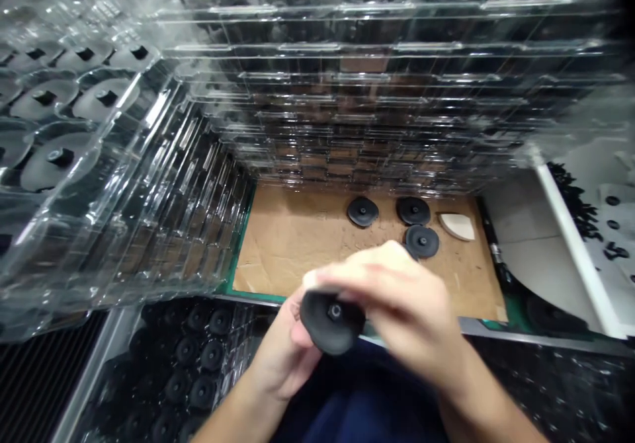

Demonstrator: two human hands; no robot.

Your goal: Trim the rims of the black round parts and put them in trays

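- Left hand [278, 360] and right hand [409, 297] are pinching a black disc [330, 330] between their fingers.
- It is looking light, stiff, probably best held by its rim.

Brown cardboard [288, 244] carries black discs [356, 217] — and one cream wedge [457, 226].

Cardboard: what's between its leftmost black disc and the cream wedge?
Head view: a farther black disc and a nearer black disc. Another dark piece peeks out by the right hand, mostly hidden.
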